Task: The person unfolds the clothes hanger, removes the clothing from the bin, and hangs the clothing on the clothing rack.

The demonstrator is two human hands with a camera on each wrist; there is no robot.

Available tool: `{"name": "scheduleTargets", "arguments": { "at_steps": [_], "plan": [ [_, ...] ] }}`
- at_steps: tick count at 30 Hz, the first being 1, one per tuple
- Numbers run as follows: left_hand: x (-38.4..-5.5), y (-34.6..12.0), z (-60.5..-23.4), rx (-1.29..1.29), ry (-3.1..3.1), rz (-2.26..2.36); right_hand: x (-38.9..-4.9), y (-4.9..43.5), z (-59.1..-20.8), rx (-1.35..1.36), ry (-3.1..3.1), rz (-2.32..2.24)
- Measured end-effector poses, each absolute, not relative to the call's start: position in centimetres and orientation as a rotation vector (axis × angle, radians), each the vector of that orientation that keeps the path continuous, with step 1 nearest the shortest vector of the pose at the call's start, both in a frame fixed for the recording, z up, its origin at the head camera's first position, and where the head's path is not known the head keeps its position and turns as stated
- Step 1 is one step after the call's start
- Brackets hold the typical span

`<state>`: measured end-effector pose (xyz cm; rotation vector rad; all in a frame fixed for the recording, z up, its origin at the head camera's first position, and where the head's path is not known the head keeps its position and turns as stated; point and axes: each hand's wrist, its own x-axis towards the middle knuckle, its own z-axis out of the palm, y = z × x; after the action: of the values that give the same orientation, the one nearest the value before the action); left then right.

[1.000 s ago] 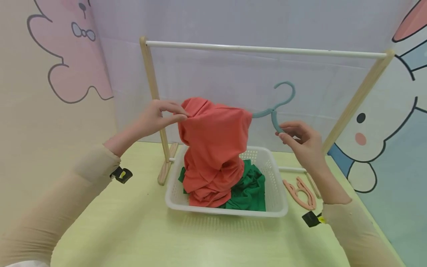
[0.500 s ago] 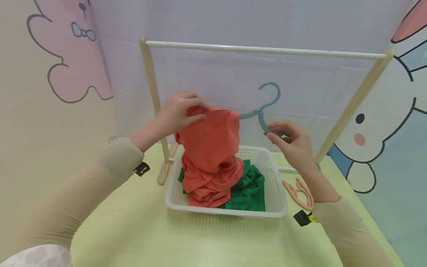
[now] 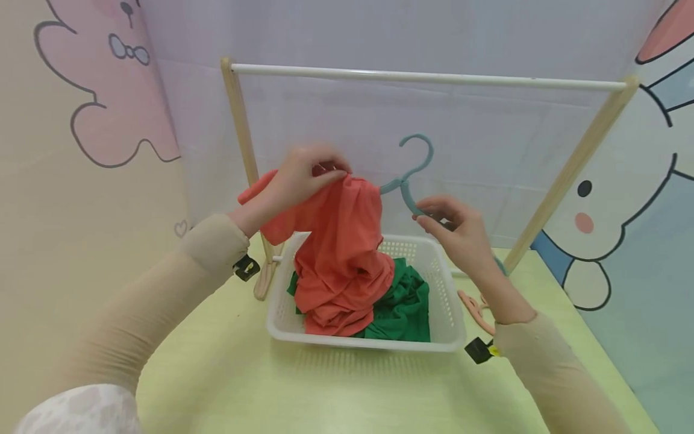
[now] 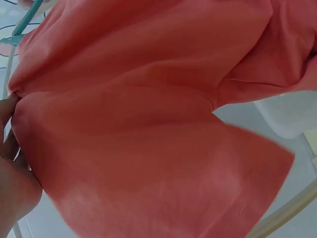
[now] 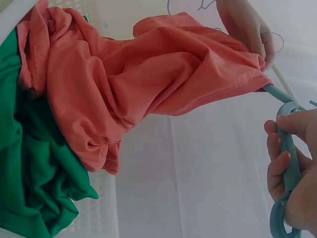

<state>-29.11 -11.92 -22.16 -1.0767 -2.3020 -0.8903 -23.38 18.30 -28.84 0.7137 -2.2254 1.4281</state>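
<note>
A coral-red short-sleeved shirt (image 3: 347,235) hangs from my left hand (image 3: 309,181), whose thumb and fingers pinch the cloth near its top edge. Its lower part lies bunched in the white basket (image 3: 374,345). One arm of a blue-green hanger (image 3: 408,196) goes inside the shirt, so its end is hidden. My right hand (image 3: 455,229) grips the hanger's other arm, right of the hook. In the right wrist view the fingers curl round that hanger arm (image 5: 288,148). The left wrist view shows a sleeve (image 4: 237,183) spread out below the pinched cloth.
Green cloth (image 3: 403,307) lies in the basket beside the coral shirt. Behind stands a rack with a white rail (image 3: 423,76) on wooden posts. An orange hanger (image 3: 477,310) lies on the table to the right, partly behind my right forearm.
My left hand has moved right along the shirt's top and pinches it nearer the hanger hook. A sleeve now spreads left. My right hand and the hanger have shifted left.
</note>
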Motion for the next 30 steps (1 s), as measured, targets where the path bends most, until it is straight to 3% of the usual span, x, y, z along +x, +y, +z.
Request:
{"name": "scheduleTargets", "arguments": {
  "at_steps": [22,30],
  "plan": [
    [-29.0,-10.2,-23.5,-1.2,-2.516,-0.912,-23.7,17.8,-28.7,0.707,-2.227,1.387],
    [-29.2,-11.5,-23.7,-1.134,-2.564,-1.031,-24.1,18.1,-28.3,0.689,-2.246,1.149]
  ]
}}
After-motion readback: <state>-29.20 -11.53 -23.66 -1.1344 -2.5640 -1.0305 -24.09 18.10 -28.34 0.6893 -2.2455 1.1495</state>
